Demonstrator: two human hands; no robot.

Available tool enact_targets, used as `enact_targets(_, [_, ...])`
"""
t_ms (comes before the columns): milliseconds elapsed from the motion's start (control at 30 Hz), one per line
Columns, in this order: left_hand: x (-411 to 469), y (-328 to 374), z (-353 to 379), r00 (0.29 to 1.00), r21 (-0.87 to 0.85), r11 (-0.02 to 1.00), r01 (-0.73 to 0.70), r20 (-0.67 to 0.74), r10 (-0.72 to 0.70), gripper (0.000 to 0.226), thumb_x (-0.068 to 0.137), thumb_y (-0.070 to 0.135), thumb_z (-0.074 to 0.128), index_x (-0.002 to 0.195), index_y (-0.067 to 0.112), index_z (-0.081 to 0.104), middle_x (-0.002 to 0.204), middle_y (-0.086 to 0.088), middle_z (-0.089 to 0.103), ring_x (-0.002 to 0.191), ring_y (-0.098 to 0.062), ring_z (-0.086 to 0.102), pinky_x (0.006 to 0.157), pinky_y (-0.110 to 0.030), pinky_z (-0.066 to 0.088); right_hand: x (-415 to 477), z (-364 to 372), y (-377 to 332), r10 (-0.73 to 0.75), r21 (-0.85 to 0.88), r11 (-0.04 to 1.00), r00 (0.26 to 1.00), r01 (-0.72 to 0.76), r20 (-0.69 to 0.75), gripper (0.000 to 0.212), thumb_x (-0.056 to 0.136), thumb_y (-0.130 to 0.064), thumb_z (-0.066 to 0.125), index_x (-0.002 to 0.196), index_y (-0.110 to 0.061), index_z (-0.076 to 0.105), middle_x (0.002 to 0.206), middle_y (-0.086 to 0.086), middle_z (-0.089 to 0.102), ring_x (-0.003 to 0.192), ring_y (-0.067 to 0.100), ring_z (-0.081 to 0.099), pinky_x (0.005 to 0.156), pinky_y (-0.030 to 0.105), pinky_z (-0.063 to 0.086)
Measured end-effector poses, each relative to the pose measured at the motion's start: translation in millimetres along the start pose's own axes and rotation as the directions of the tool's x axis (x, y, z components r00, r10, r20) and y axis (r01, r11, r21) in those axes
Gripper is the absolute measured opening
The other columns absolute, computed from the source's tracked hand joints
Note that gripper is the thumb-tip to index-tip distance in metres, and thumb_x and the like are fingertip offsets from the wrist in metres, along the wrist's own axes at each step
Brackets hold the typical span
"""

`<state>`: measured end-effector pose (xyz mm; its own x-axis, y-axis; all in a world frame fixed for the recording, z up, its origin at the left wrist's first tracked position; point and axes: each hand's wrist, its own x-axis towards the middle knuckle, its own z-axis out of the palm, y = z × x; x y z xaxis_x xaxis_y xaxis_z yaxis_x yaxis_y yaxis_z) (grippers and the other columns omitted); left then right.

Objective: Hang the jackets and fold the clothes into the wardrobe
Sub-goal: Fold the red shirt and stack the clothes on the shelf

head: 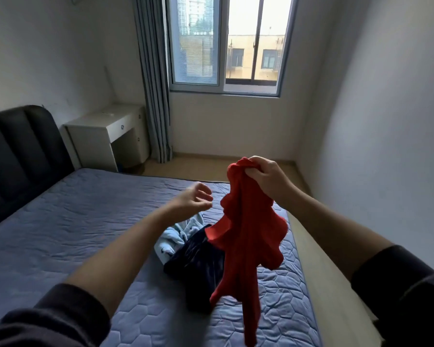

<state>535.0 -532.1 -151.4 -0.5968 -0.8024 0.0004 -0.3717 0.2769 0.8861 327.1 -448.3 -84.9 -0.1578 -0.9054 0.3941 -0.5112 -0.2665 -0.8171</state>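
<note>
Item in hand: red garment, unfolded, hanging bunched above the bed while the right hand is pinching its top edge; left hand is reaching toward it, fingers loosely curled and holding nothing. Still awaiting folding: a dark garment and a light blue one, lying crumpled together on the mattress. Wardrobe not in view; by my estimate the task is sitting at an early stage.

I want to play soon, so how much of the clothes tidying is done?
Nothing looks finished yet: no folded pile shows, and the wardrobe is out of view. In hand: the right hand grips a red garment by its top, dangling over the bed; the left hand is open beside it. Left: a dark navy garment and a light blue garment lie crumpled on it.
</note>
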Motion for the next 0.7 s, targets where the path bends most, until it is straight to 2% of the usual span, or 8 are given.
enact_targets(67, [12, -4, 24, 0.999, -0.006, 0.999, 0.049, 0.0, -0.049, 0.029, 0.09, 0.005, 0.06, 0.116, 0.01, 0.047, 0.113, -0.014, 0.059, 0.091, -0.016, 0.058, 0.066, -0.017, 0.048, -2, -1, -6, -0.005, 0.024, 1.0, 0.999, 0.004, 0.052, 0.023, 0.089, 0.007, 0.052, 0.099, -0.007, 0.066, 0.078, -0.005, 0.058, 0.068, -0.001, 0.049, 0.065, 0.008, 0.038])
enact_targets(200, [35, -12, 53, 0.977, -0.078, 0.974, 0.213, -0.007, -0.214, 0.045, 0.091, 0.001, 0.055, 0.133, 0.002, 0.038, 0.126, -0.025, 0.05, 0.106, -0.029, 0.056, 0.095, -0.042, 0.049, -7, -25, -16, 0.033, 0.091, 0.995, 0.997, -0.038, 0.063, 0.028, 0.089, 0.011, 0.047, 0.1, -0.011, 0.062, 0.078, -0.002, 0.056, 0.068, 0.001, 0.048, 0.064, 0.01, 0.038])
enact_targets(267, [42, -12, 63, 0.957, -0.122, 0.951, 0.285, -0.016, -0.289, 0.051, 0.09, 0.004, 0.056, 0.135, 0.0, 0.034, 0.123, -0.025, 0.053, 0.1, -0.027, 0.058, 0.089, -0.04, 0.051, -10, -45, -20, 0.051, 0.108, 0.993, 0.998, -0.056, 0.044, 0.029, 0.09, 0.013, 0.044, 0.102, -0.008, 0.059, 0.078, -0.005, 0.056, 0.066, -0.005, 0.05, 0.065, 0.007, 0.038])
enact_targets(333, [44, -7, 72, 0.941, -0.093, 0.937, 0.338, 0.013, -0.339, 0.048, 0.089, 0.015, 0.059, 0.13, 0.006, 0.036, 0.111, -0.014, 0.06, 0.088, -0.019, 0.058, 0.066, -0.026, 0.051, -14, -65, -21, 0.062, 0.106, 0.992, 0.998, -0.062, 0.0, 0.026, 0.09, 0.013, 0.042, 0.1, -0.006, 0.058, 0.077, -0.006, 0.055, 0.068, -0.005, 0.051, 0.067, 0.009, 0.038])
enact_targets(467, [42, -2, 97, 0.898, 0.1, 0.914, 0.394, 0.169, -0.406, 0.009, 0.09, 0.007, 0.048, 0.089, 0.015, 0.053, 0.07, -0.004, 0.056, 0.057, -0.012, 0.058, 0.063, -0.029, 0.05, -22, -96, -12, 0.143, 0.107, 0.986, 0.979, -0.128, -0.145, 0.02, 0.093, 0.005, 0.044, 0.097, -0.007, 0.059, 0.082, 0.001, 0.055, 0.079, 0.01, 0.048, 0.074, 0.023, 0.038])
enact_targets(533, [45, -1, 104, 0.9, -0.066, 0.899, 0.433, 0.092, -0.427, 0.02, 0.09, 0.004, 0.042, 0.075, 0.012, 0.053, 0.06, -0.007, 0.052, 0.042, -0.012, 0.053, 0.049, -0.026, 0.049, -27, -113, -1, 0.208, 0.063, 0.978, 0.954, -0.199, -0.215, 0.018, 0.094, 0.0, 0.044, 0.097, -0.006, 0.061, 0.082, 0.004, 0.056, 0.078, 0.013, 0.049, 0.071, 0.024, 0.04])
enact_targets(633, [51, 3, 90, 0.904, -0.444, 0.819, 0.363, -0.043, -0.424, 0.016, 0.092, 0.009, 0.048, 0.079, 0.011, 0.056, 0.066, -0.007, 0.053, 0.058, -0.016, 0.051, 0.058, -0.031, 0.047, -41, -139, 25, 0.311, -0.074, 0.936, 0.909, -0.343, -0.278, 0.018, 0.093, -0.005, 0.049, 0.102, -0.002, 0.065, 0.083, 0.005, 0.061, 0.077, 0.015, 0.055, 0.068, 0.025, 0.046])
enact_targets(700, [55, 6, 72, 0.933, -0.56, 0.785, 0.265, -0.057, -0.355, 0.017, 0.093, 0.009, 0.045, 0.091, 0.007, 0.062, 0.074, -0.01, 0.06, 0.064, -0.019, 0.055, 0.065, -0.032, 0.046, -52, -148, 43, 0.372, -0.158, 0.893, 0.89, -0.42, -0.264, 0.013, 0.091, -0.01, 0.058, 0.097, -0.005, 0.069, 0.081, 0.006, 0.065, 0.076, 0.017, 0.059, 0.072, 0.03, 0.05])
